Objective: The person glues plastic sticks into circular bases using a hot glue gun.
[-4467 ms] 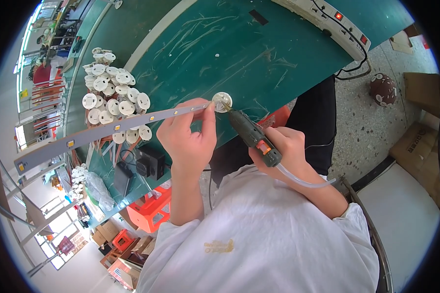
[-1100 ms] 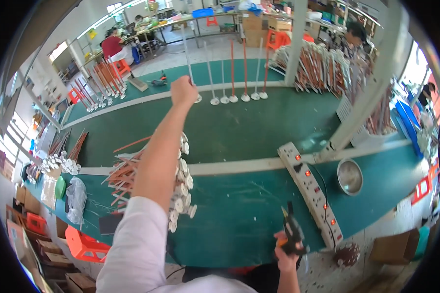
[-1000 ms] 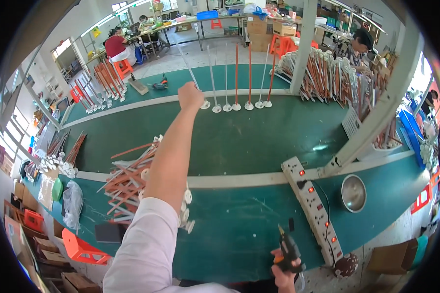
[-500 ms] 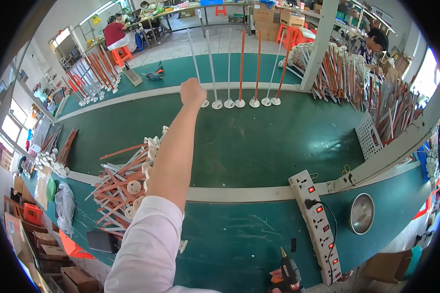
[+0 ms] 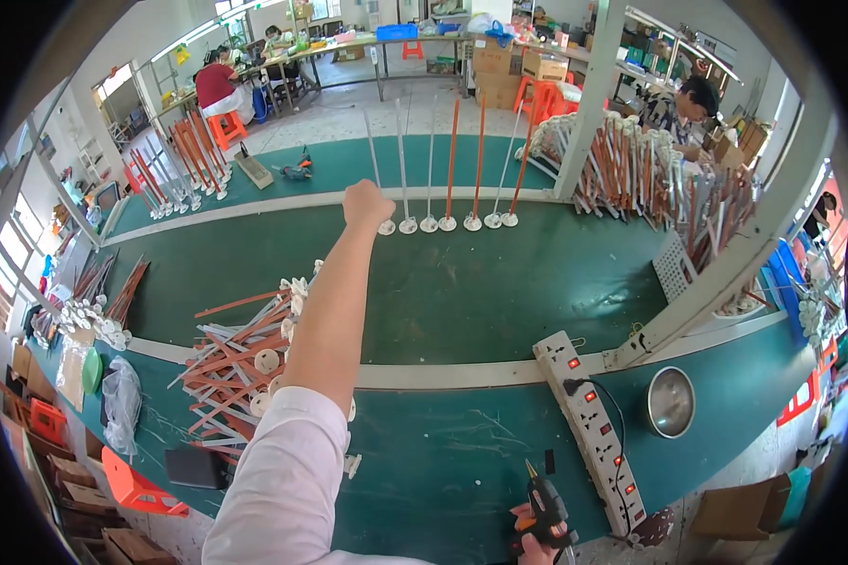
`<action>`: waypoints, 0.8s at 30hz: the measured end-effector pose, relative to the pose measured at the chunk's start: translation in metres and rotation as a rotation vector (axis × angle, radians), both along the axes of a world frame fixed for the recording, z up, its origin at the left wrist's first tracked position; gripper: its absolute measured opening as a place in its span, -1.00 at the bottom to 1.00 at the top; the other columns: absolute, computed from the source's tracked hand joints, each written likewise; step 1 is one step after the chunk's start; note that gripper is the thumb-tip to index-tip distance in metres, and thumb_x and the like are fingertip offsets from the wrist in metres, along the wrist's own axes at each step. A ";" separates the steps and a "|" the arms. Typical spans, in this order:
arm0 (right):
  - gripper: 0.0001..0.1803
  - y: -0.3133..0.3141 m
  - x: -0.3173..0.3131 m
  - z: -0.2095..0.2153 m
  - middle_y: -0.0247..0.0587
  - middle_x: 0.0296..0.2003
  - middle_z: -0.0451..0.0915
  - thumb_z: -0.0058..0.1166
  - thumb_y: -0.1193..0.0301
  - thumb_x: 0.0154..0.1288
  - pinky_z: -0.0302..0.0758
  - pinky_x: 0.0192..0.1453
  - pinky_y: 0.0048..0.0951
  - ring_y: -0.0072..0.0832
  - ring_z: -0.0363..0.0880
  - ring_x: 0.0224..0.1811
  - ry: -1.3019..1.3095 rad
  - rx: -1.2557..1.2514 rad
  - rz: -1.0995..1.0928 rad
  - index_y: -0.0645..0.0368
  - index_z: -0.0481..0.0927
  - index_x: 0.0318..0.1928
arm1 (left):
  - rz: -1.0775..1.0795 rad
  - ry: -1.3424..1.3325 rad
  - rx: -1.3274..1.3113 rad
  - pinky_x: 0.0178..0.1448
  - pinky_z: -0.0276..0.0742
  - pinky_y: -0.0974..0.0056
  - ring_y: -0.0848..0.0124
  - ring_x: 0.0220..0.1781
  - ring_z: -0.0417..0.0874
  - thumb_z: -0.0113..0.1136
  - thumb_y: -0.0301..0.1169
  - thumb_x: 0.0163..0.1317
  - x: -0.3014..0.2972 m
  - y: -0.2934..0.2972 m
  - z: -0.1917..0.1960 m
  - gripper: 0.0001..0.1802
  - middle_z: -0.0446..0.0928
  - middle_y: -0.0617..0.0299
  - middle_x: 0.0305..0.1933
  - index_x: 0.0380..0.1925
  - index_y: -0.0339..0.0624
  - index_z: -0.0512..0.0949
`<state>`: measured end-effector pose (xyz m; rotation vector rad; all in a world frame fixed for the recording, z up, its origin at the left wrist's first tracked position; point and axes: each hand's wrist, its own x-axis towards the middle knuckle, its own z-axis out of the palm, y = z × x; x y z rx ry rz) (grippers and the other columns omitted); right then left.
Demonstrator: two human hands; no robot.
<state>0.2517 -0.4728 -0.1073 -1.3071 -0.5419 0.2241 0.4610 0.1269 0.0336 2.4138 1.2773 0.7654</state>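
Note:
My left hand [image 5: 367,203], reaching far across the green table, is closed around the leftmost thin whitish rod [image 5: 371,141]. The rod stands on a round white base [image 5: 386,227], at the left end of a row of similar upright rods, some whitish and some orange-brown [image 5: 449,160]. The fist covers the rod's lower part. At the lower edge my right hand [image 5: 535,546] grips a black and orange hot glue gun [image 5: 546,508], its nozzle pointing up and away from me. Part of the right hand is cut off by the frame.
A heap of rods with white discs [image 5: 231,367] lies left of my arm. On the right are a power strip [image 5: 589,428] and a metal bowl [image 5: 671,402]. Beyond a white post [image 5: 589,104], a co-worker [image 5: 683,108] sits behind bundled rods [image 5: 631,174].
The view has tilted up slightly, so the row of rods sits lower. The glue gun and my right hand show more fully. My left hand stays at the leftmost rod.

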 end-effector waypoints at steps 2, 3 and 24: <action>-0.46 -0.005 0.006 0.006 -0.03 0.03 0.56 0.24 0.30 0.30 0.45 0.13 -0.16 -0.29 0.53 0.05 0.056 -0.091 0.076 0.30 0.48 0.22 | -0.003 0.019 -0.033 0.02 0.72 0.00 -0.07 -0.08 0.77 0.40 -0.39 -0.11 -0.010 -0.012 0.030 -0.74 0.72 -0.19 -0.21 -0.36 -0.28 0.72; -0.32 0.001 0.001 0.008 -0.06 -0.08 0.63 0.33 0.22 0.26 0.46 -0.03 -0.33 -0.35 0.57 -0.09 0.144 -0.033 0.007 0.34 0.46 0.29 | 0.001 0.007 -0.023 0.01 0.72 0.03 -0.04 -0.10 0.78 0.42 -0.31 -0.05 -0.021 -0.020 0.047 -0.73 0.72 -0.19 -0.22 -0.39 -0.29 0.72; -0.90 0.032 -0.011 0.039 -0.50 -0.51 0.54 0.22 0.48 0.36 0.30 -0.53 -0.59 -0.75 0.41 -0.58 0.056 -0.091 -0.065 0.20 0.72 -0.16 | -2.172 -1.086 -0.493 0.40 0.46 -0.01 0.06 0.28 0.62 -0.06 -0.24 0.47 -0.438 -0.396 0.242 -0.59 0.63 -0.07 0.20 0.15 -0.19 0.60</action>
